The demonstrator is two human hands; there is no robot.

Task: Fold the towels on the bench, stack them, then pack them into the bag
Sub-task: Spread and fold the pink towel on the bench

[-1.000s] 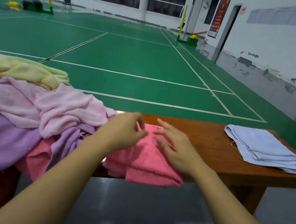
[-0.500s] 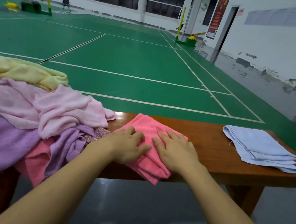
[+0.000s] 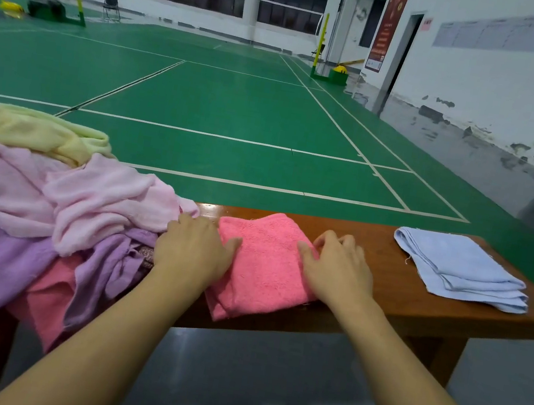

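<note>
**Pink towel now folded square and being pressed flat on the bench**

Head camera, looking down over both forearms: a folded pink towel (image 3: 263,264) lies on a glossy brown bench (image 3: 394,290), its near edge drooping slightly over the front lip. The left hand (image 3: 194,248) rests on the towel's left edge, fingers fairly straight, thumb laid on the pink cloth. The right hand (image 3: 335,268) presses on the towel's right edge with fingers loosely spread; neither hand grips anything.

Compared with half a second ago, the hands have slid apart from the middle of the towel to its two sides, and the towel has gone from a narrow, slanted bundle to a wider, squarer, flatter shape. A second ago it was still loose and hanging over the edge. This suggests the fold is finished and is being smoothed.

To the right, well apart, sits a folded blue towel (image 3: 460,269) on the same bench; the pink one likely goes on top of it next. To the left, a heap of unfolded towels (image 3: 50,204) in yellow, pale pink, purple and pink touches the left hand. No bag is clearly in view.
</note>
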